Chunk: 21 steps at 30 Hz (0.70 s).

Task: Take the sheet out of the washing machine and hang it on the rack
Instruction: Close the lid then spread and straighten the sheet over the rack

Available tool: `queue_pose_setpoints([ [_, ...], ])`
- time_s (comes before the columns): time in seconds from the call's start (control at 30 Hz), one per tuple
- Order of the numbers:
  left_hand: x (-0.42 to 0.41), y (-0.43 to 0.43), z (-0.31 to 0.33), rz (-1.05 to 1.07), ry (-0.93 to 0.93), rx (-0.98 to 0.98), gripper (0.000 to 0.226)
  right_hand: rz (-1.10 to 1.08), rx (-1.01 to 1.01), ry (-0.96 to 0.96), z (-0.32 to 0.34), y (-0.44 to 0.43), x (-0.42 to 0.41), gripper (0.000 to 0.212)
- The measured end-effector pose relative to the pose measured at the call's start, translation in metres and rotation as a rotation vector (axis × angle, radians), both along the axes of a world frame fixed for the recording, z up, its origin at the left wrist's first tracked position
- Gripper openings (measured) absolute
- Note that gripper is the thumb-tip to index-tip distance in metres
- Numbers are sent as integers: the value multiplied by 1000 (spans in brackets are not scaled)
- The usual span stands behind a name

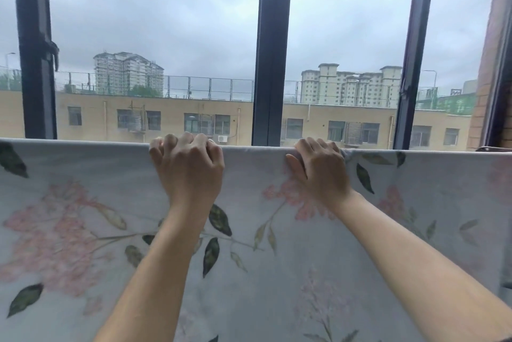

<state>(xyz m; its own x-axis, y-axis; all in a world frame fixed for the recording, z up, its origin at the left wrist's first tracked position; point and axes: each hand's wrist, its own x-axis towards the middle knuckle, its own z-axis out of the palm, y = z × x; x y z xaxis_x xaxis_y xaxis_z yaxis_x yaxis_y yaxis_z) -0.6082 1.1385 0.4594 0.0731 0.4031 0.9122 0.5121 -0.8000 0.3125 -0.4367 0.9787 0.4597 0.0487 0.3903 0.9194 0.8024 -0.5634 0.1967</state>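
A pale grey sheet (83, 203) printed with pink flowers and dark green leaves hangs across the whole width of the view. Its top fold runs in a straight line over a rail that the cloth hides. My left hand (188, 164) grips the top fold near the middle, fingers curled over the far side. My right hand (321, 169) lies on the fold a little to the right, fingers bent over the top edge and thumb spread on the near face. A small wrinkle bunches just right of that hand.
Behind the sheet stands a large window with dark vertical frames (273, 47). A bit of rack rail (493, 149) shows at the far right beside a brick wall (482, 108). Outside are buildings and grey sky.
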Motion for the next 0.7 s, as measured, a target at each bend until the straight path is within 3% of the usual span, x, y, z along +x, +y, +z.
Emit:
queue_pose_setpoints([
  [0.43, 132, -107, -6, -38, -96, 90, 27, 16, 60, -187, 1, -97, 117, 38],
  [0.7, 197, -171, -6, -47, -60, 81, 25, 39, 50, -145, 0, -157, 187, 34],
])
